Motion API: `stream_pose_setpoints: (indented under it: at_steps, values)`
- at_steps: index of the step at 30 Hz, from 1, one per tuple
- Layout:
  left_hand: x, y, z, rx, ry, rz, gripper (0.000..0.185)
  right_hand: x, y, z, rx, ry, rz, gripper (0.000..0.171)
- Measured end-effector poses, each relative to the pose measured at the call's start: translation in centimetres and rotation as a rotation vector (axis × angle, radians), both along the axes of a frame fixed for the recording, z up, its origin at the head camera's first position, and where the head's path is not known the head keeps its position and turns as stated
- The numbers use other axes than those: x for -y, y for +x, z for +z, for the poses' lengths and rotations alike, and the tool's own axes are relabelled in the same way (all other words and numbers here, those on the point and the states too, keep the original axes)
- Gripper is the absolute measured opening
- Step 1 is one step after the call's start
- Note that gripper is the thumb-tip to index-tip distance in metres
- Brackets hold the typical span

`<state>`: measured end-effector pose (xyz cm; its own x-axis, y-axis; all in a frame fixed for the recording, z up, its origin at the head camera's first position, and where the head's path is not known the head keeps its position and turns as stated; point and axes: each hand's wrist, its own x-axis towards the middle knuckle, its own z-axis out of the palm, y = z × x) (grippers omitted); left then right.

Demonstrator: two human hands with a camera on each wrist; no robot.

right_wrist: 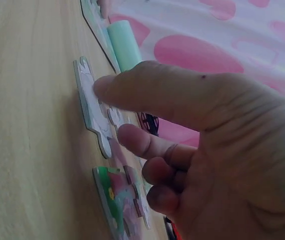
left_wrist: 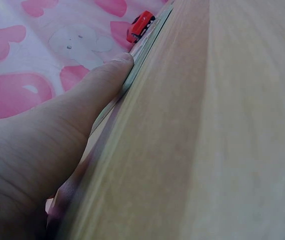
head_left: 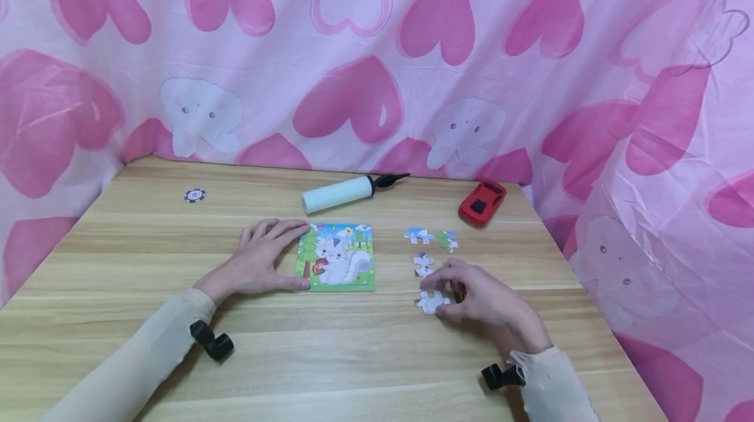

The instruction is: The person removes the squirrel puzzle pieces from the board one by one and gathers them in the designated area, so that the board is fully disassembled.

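Observation:
A square jigsaw puzzle (head_left: pixel 334 257) with a white squirrel picture lies on the wooden table. My left hand (head_left: pixel 259 262) rests at its left side, index fingertip at the top left corner and thumb (left_wrist: pixel 115 70) along the lower edge. To the right lie loose puzzle pieces. My right hand (head_left: pixel 477 291) has its thumb and index finger on a white puzzle piece (head_left: pixel 429 302), pinching it close over the table. Beside that piece, a green-edged piece (right_wrist: pixel 115 200) shows in the right wrist view; the hand hides it in the head view. Another white piece (head_left: pixel 422 263) lies just beyond the index finger.
Farther back lie a blue-and-white piece (head_left: pixel 419 235) and a green piece (head_left: pixel 448 241). A pale blue hand pump (head_left: pixel 338 194) and a red toy car (head_left: pixel 482 203) are toward the back; a poker chip (head_left: pixel 194 195) is at left. A pink heart-patterned curtain (head_left: pixel 347 49) hangs behind.

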<state>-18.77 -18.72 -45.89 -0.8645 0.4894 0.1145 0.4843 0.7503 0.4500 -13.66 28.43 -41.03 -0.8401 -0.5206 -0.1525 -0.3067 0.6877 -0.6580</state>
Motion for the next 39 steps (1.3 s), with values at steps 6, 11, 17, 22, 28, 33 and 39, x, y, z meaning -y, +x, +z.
stream_pose_setpoints:
  at_steps: [6, 11, 17, 22, 28, 33, 39]
  values:
    - [0.0, -0.1, -0.1, 0.001, -0.007, 0.001, 0.121, 0.9, -0.6, 0.4, -0.108, -0.077, -0.049, 0.051]
    - [0.1, -0.1, -0.3, -0.002, -0.008, 0.001, 0.121, 2.2, -1.3, 1.3, -0.143, -0.156, -0.137, 0.064]
    - [0.1, -0.1, -0.3, -0.012, -0.011, 0.002, 0.121, 4.0, -2.5, 2.2, -0.216, -0.237, -0.123, 0.084]
    - [0.1, 0.0, -0.1, -0.012, -0.01, 0.001, 0.12, 5.7, -3.4, 2.8, -0.238, -0.237, -0.11, 0.094]
    - [0.0, 0.1, 0.1, -0.023, -0.004, -0.003, 0.118, 7.9, -4.4, 3.4, -0.235, -0.248, -0.128, 0.093]
    - [0.0, 0.1, 0.1, -0.032, -0.007, -0.002, 0.118, 9.6, -5.4, 3.4, -0.231, -0.324, -0.106, 0.091]
    - [0.1, 0.1, 0.0, -0.025, -0.011, 0.0, 0.12, 11.6, -6.5, 3.1, -0.204, -0.38, -0.113, 0.091]
